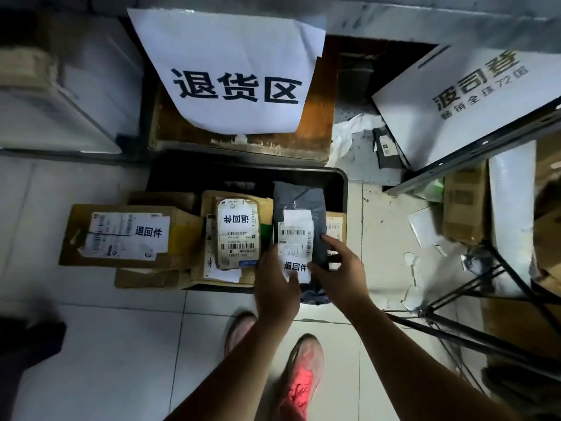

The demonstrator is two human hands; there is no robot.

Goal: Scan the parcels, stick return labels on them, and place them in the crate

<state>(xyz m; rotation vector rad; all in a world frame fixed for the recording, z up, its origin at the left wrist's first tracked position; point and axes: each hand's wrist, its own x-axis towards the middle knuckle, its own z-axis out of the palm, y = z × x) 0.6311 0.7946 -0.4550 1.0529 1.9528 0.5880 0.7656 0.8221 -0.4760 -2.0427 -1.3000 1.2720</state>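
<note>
A dark grey poly-bag parcel (303, 205) with a shipping label and a white return label (296, 267) lies over the right side of the black crate (343, 183) on the floor. My left hand (274, 287) grips its near left edge, thumb on the return label. My right hand (337, 268) holds its near right edge. In the crate beside it are a padded parcel (238, 235) with a return label on brown boxes, and a wide cardboard box (127, 235), also labelled, hanging over the crate's left side.
A big white paper sign (233, 71) hangs over a wooden box behind the crate. A white printed carton (473, 98) leans on a metal shelf frame (473, 284) at right, with parcels and torn paper under it. My feet in pink shoes (299, 381) stand on the tiled floor.
</note>
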